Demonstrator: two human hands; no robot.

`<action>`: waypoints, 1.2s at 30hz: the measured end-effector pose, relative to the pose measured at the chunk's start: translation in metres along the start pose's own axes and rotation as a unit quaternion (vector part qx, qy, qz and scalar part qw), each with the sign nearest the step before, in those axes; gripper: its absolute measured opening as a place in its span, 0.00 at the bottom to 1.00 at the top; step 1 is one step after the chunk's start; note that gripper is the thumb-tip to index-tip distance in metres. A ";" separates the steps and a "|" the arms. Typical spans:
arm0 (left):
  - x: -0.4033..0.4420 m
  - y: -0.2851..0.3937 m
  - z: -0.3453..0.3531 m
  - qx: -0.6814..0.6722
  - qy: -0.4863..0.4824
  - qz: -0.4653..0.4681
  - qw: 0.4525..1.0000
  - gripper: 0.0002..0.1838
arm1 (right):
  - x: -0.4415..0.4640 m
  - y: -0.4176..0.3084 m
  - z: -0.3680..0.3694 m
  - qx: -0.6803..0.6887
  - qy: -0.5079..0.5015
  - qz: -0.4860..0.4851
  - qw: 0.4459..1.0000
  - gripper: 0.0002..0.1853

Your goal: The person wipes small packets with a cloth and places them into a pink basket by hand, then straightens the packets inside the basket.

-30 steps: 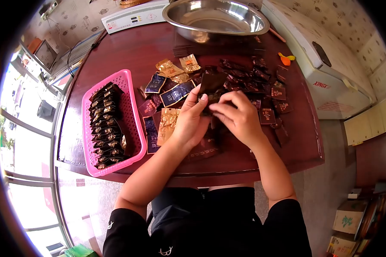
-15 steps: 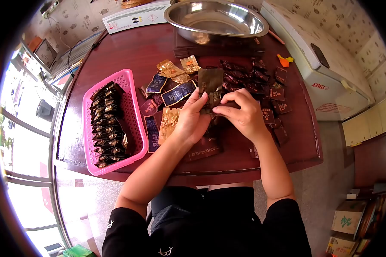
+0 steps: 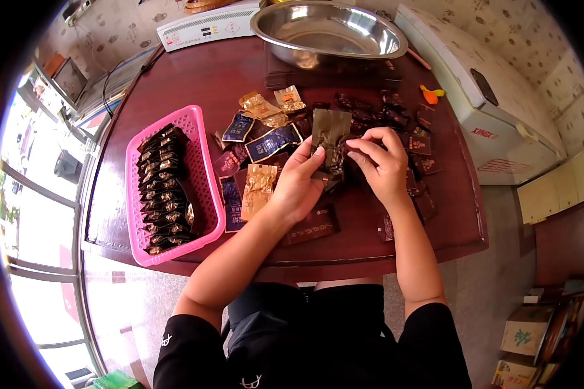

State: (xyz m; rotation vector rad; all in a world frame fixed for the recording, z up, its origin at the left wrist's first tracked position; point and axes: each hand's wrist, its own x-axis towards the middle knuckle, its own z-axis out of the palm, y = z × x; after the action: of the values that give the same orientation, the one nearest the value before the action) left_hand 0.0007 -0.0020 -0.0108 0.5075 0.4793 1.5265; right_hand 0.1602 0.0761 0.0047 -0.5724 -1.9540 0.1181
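Note:
My left hand [image 3: 300,185] holds a dark olive-brown packet [image 3: 331,133] upright between thumb and fingers. To its right, my right hand [image 3: 381,162] is closed in a pinch at the packet's side edge; whether its fingertips grip the edge or a small piece is too small to tell. Gold packets [image 3: 258,189] and blue packets [image 3: 274,142] lie left of my hands. Dark red packets [image 3: 420,144] are scattered to the right and behind. Below the held packet lies a flat brown packet [image 3: 313,225].
A pink basket [image 3: 215,194] with a row of dark packets stands at the left. A steel basin [image 3: 328,32] sits on a dark stack at the back, beside a white appliance [image 3: 207,27]. Balloon-like orange and yellow pieces [image 3: 429,95] lie at the right edge.
The held packet has risen into clearer view and shifted right, along with both hands. My right hand's pinch has moved to the packet's right side. More of the flat brown packet shows.

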 end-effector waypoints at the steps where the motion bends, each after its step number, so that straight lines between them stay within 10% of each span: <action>1: 0.000 -0.001 -0.001 -0.003 -0.005 0.005 1.000 0.17 | 0.002 -0.005 -0.001 0.044 -0.022 -0.008 0.999 0.13; 17: -0.005 -0.005 0.006 0.086 -0.035 0.008 0.996 0.23 | 0.003 0.010 -0.018 0.115 0.103 0.143 0.978 0.08; 20: -0.004 -0.011 0.001 0.166 -0.018 0.038 0.985 0.27 | 0.002 -0.010 -0.008 0.093 -0.050 0.029 0.994 0.13; 30: -0.012 -0.012 0.010 0.241 -0.085 0.066 0.965 0.30 | 0.002 0.009 -0.009 -0.027 0.158 0.087 0.983 0.07; 36: -0.004 -0.014 -0.006 0.283 -0.063 0.124 0.949 0.26 | -0.003 -0.030 0.011 0.005 0.001 -0.058 0.998 0.12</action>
State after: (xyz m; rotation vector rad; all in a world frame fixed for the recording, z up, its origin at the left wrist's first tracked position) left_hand 0.0088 -0.0062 -0.0244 1.1412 0.7818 1.5738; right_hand 0.1420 0.0505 0.0071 -0.4505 -1.9798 0.0538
